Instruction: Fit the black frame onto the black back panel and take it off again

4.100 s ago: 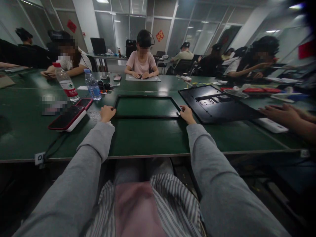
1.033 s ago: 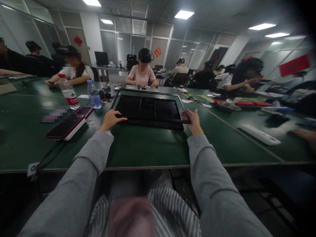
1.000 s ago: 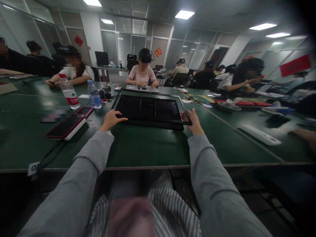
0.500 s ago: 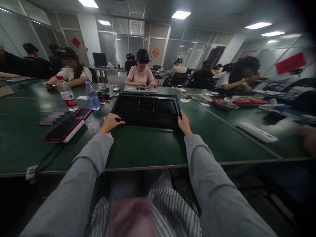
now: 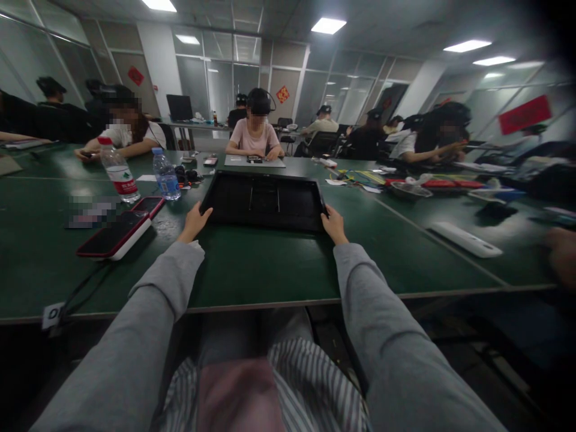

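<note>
In front of me a black rectangular tray-like panel [image 5: 288, 207] with a raised rim lies at the green table [image 5: 265, 270]. Two thin light rods run front to back across its middle; I cannot tell its exact kind. At its left side, my left hand [image 5: 194, 223] is closed on the rim near the front corner. My right hand [image 5: 333, 225] grips the right side, also close to the front corner. The fingers' undersides are hidden by the panel.
Two bottles, one red-capped [image 5: 119, 171] and one blue-capped [image 5: 166, 175], stand to the left. Nearer lies a red-edged phone [image 5: 112, 234] on a white block. A white bar [image 5: 465, 240] lies right. A person [image 5: 254, 135] sits opposite; others are around.
My left hand has shifted from the panel's front edge up to its left side. The bright reflections inside the panel have faded. My right hand stays on the right side.
</note>
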### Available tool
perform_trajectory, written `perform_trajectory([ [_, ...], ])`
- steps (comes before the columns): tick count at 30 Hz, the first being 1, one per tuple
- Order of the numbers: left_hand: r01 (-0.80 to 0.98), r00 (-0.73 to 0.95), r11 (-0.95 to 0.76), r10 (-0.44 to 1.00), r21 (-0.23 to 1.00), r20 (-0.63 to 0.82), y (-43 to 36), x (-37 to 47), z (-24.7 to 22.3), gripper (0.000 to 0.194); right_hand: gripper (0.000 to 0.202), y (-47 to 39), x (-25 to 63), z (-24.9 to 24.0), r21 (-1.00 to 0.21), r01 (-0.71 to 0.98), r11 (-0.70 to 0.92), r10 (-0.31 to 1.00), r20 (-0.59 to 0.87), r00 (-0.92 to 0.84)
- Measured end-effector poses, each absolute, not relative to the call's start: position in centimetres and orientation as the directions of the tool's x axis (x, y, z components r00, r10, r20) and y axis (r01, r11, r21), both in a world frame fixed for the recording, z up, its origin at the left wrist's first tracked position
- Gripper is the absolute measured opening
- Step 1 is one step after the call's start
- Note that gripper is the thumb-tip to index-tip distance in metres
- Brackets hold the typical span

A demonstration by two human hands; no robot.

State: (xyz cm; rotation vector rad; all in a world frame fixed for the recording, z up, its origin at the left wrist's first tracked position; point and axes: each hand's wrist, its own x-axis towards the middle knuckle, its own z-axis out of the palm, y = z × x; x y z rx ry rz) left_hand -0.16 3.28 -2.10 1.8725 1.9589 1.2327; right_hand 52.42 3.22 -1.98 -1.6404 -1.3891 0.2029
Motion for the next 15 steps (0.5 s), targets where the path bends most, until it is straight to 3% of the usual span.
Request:
perform_trajectory([
  [3,0.728,-0.236,-0.045,0.921,0.684,0.311,3.3,-0.7,-1.7,0.053,0.066,3.4,52.5,-2.1,-0.731,0.676,0.089,0.850,0.409,0.331],
  [7,0.712,-0.285,0.000,0.914,0.703,0.289,2.6,-1.2,-1.1,0.052,0.072,3.7,52.7,-2.5,-0.738,0.659,0.145,0.859,0.425,0.286],
  [15,0.855,-0.321,0.128,0.892,0.503,0.318,1.1,-1.1,-0.4,0.040,0.058,3.8,52.3,-2.4,-0.750,0.622,0.225,0.833,0.480,0.276],
])
